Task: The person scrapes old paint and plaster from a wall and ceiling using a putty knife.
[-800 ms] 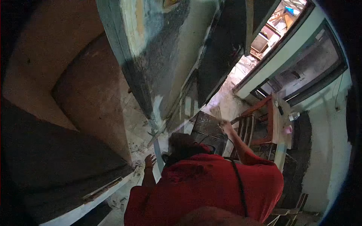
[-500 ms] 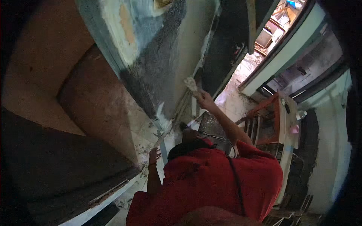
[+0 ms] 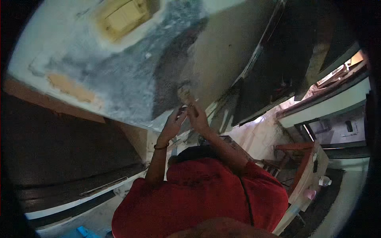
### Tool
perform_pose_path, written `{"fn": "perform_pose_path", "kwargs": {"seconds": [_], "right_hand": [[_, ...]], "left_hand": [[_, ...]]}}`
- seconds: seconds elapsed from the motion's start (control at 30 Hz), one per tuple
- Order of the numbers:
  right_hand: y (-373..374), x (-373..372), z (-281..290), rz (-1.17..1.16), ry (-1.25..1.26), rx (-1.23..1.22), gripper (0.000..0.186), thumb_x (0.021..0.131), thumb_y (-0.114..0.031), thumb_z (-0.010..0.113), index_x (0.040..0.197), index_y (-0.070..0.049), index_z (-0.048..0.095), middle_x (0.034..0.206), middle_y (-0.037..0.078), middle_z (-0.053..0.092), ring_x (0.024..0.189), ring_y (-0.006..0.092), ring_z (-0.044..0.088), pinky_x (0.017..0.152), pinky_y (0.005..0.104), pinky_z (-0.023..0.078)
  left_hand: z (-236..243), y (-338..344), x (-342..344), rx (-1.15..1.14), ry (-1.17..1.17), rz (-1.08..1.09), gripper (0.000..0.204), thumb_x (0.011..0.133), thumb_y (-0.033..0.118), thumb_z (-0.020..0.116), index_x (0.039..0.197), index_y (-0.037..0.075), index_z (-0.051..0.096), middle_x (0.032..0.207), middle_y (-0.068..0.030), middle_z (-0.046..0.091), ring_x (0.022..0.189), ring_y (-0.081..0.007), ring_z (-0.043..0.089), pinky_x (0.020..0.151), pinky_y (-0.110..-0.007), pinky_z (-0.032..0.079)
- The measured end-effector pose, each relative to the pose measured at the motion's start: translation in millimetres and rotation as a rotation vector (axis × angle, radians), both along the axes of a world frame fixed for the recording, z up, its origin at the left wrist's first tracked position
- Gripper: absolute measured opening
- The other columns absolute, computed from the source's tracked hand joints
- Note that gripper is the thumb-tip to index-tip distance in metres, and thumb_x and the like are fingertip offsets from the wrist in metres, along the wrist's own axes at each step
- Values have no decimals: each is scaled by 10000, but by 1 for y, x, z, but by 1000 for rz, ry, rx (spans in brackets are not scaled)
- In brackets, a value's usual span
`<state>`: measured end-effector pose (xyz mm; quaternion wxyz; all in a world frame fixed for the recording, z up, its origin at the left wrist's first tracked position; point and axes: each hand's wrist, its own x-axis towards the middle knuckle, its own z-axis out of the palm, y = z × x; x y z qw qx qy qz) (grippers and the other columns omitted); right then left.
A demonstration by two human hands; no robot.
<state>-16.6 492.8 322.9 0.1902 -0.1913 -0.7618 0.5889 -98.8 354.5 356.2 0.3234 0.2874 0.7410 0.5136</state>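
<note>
Pale tan, mottled and ragged-edged, a brush is seen in the head view at the middle of a patchy wall, its broad head turned upward and its outline softened by blur. Its lower end is gripped by the right hand, with the fingers closed on it; whether the bristles are pressed to the wall or held just off it cannot be told. Just beside it, the left hand is raised with fingers bent and close together; whether anything is held or touched by them cannot be told. Around the brush, the wall is marked by dark grey, dull beige and cloudy blue-grey areas, and a peach patch and a yellowish box are shown farther left. At the right, a pink cup and a clear bottle are carried by a counter.
</note>
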Motion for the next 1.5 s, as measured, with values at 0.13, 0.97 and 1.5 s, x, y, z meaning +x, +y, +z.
{"fn": "perform_pose_path", "kwargs": {"seconds": [0.13, 0.97, 1.5], "right_hand": [[9, -4, -10, 112, 150, -43, 564, 968, -309, 543, 1434, -46, 366, 1111, 191, 628, 998, 213, 602, 856, 344, 474], [28, -25, 10, 154, 246, -300, 528, 1005, -197, 468, 1470, -28, 286, 1264, 192, 553, 1084, 183, 559, 900, 317, 451], [31, -35, -15, 160, 123, 2, 555, 982, -236, 514, 1466, -53, 313, 1027, 120, 648, 833, 103, 556, 704, 245, 457]], "left_hand": [[55, 40, 10, -62, 1, 78, 543, 986, 433, 452, 1297, -12, 476, 1233, -173, 551, 1155, -276, 521, 967, -395, 410], [66, 45, 8, -53, 164, 265, 501, 958, 315, 546, 1336, -7, 479, 1254, -200, 576, 1129, -299, 582, 918, -402, 490], [28, 3, 2, -24, 99, 267, 507, 965, 333, 530, 1368, 35, 453, 1281, -165, 563, 1148, -286, 568, 928, -414, 483]]}}
